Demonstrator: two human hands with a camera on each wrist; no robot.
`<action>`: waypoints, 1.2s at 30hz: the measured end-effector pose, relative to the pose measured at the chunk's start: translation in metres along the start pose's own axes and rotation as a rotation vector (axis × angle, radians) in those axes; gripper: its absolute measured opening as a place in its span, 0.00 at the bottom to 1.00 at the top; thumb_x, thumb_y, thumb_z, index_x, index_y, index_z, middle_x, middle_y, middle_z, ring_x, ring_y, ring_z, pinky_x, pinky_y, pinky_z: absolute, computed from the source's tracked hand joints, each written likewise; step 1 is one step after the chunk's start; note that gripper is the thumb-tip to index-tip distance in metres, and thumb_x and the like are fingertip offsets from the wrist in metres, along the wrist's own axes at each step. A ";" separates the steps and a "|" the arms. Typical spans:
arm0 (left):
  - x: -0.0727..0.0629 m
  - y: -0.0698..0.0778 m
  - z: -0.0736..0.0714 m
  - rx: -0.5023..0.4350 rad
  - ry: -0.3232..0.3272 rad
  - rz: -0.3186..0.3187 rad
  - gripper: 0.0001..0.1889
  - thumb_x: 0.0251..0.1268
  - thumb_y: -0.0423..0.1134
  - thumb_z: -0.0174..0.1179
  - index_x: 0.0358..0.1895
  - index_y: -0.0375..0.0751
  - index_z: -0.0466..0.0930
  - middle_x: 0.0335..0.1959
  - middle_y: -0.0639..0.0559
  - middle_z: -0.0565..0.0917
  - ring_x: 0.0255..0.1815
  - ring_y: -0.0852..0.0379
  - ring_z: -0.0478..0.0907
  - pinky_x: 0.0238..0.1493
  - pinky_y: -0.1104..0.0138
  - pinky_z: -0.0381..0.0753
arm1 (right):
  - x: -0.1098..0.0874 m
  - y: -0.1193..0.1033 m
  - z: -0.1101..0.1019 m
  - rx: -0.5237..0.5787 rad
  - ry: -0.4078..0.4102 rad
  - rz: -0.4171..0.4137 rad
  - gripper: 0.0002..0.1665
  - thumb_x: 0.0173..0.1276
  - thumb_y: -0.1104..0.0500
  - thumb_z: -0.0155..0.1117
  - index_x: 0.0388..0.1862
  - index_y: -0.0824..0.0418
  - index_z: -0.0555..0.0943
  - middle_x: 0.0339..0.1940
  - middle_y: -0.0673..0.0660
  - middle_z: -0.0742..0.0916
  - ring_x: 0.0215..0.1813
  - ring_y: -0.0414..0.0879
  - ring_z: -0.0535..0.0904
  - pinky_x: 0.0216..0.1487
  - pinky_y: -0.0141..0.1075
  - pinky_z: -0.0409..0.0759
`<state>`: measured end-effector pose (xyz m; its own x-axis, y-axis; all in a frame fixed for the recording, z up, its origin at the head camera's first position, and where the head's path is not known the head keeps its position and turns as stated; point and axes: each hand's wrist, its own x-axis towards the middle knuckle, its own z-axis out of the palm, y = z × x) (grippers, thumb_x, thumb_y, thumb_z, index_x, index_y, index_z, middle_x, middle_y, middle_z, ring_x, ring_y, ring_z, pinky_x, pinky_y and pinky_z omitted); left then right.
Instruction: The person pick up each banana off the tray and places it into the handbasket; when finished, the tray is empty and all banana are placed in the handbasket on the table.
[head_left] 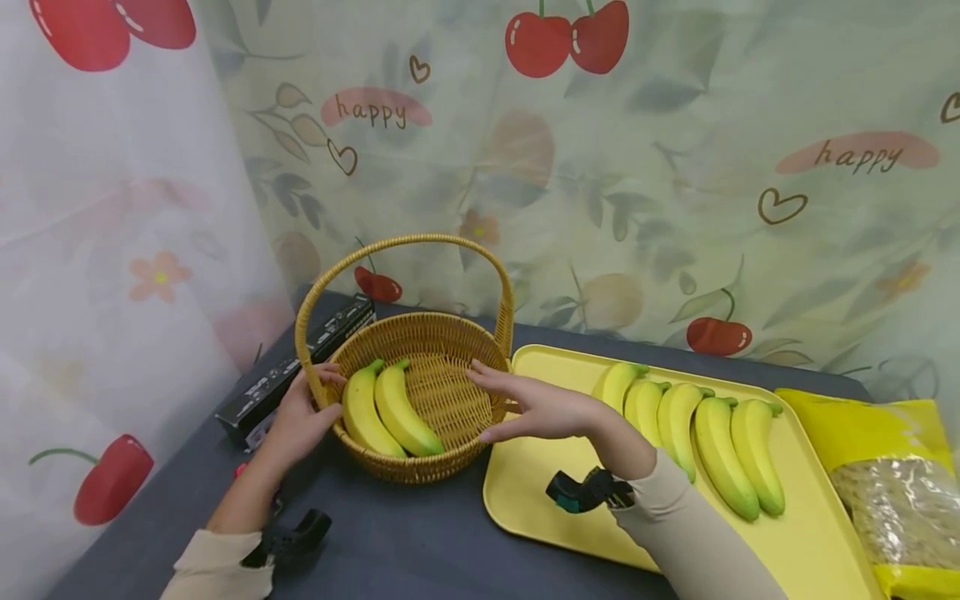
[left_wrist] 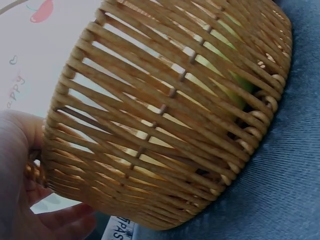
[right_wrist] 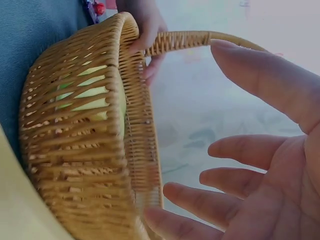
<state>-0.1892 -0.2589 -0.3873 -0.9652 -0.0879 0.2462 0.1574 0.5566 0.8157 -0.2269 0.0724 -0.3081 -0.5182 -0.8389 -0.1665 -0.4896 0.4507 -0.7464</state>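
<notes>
Wicker basket [head_left: 416, 472], round and honey-brown, stands upright on the dark bench [head_left: 420, 542], just left of a yellow tray [head_left: 525, 500]. Its wall is woven from slanting strands with narrow gaps between them, widest in the close view from the left wrist, and its rim is tightly wrapped. A tall, ribbed handle [head_left: 420, 239] arches over the opening from side to side. Two bananas [head_left: 405, 415], smooth yellow with green at the ends, lie side by side in the left part of the basket, leaving the woven bottom visible to their right. The person's left grip [head_left: 296, 421] pinches the basket where rim and handle meet, thumb at the inner side. The right grip [head_left: 543, 407] is spread, fingers apart, beside the opposite rim; whether a fingertip touches it I cannot tell. Five more bananas [head_left: 678, 421] lie in a row on the tray
</notes>
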 end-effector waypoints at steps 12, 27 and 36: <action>0.000 0.003 0.003 -0.008 0.022 -0.044 0.15 0.55 0.27 0.53 0.48 0.30 0.70 0.61 0.39 0.68 0.65 0.40 0.64 0.55 0.50 0.71 | -0.042 0.041 0.004 0.168 0.114 0.014 0.47 0.65 0.52 0.60 0.75 0.59 0.46 0.77 0.58 0.47 0.76 0.56 0.47 0.70 0.55 0.54; -0.001 0.003 0.003 -0.033 0.021 -0.026 0.15 0.54 0.26 0.53 0.47 0.28 0.70 0.60 0.36 0.68 0.66 0.38 0.62 0.59 0.47 0.68 | -0.088 0.086 -0.007 0.253 0.312 0.094 0.44 0.67 0.53 0.57 0.74 0.63 0.49 0.76 0.61 0.51 0.75 0.61 0.46 0.66 0.52 0.61; -0.002 0.002 0.000 -0.033 0.011 -0.027 0.15 0.55 0.27 0.53 0.48 0.29 0.70 0.62 0.38 0.67 0.67 0.39 0.60 0.59 0.47 0.67 | -0.090 0.109 -0.012 0.214 0.451 0.132 0.41 0.68 0.51 0.55 0.73 0.65 0.52 0.75 0.65 0.55 0.74 0.66 0.47 0.67 0.55 0.57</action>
<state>-0.1871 -0.2571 -0.3862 -0.9670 -0.1119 0.2290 0.1378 0.5263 0.8390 -0.2416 0.2009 -0.3666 -0.8398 -0.5428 -0.0097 -0.2691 0.4317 -0.8609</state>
